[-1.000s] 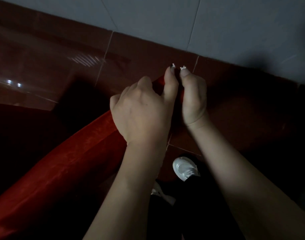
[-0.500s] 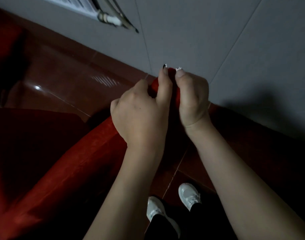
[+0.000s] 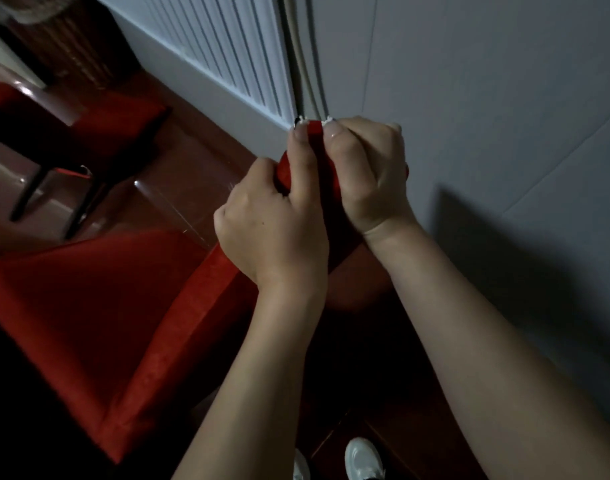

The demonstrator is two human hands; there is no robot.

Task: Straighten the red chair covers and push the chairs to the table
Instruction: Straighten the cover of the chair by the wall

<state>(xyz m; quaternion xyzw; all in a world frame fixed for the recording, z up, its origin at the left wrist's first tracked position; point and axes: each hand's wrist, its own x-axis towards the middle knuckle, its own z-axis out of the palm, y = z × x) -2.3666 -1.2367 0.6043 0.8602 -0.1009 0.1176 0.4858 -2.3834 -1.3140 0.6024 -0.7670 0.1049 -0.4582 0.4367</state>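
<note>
A chair in a red cover (image 3: 99, 306) fills the lower left, its seat below me and its backrest top running up toward my hands. My left hand (image 3: 272, 230) and my right hand (image 3: 365, 174) both grip the upper right corner of that red cover, thumbs side by side with a strip of red cloth (image 3: 315, 129) pinched between them. The corner itself is mostly hidden under my fingers. A second red-covered chair (image 3: 116, 123) on dark legs stands further off at the upper left.
A grey wall (image 3: 487, 98) rises close on the right, with a white ribbed panel (image 3: 227, 53) and pipes beside it. The floor is glossy red-brown tile (image 3: 151, 199). My white shoes (image 3: 362, 459) show at the bottom. A dark cabinet (image 3: 71, 39) stands top left.
The view has tilted upward, bringing the ribbed panel and the second chair into sight. My hands keep the same grip on the cover's corner, now held higher against the wall.
</note>
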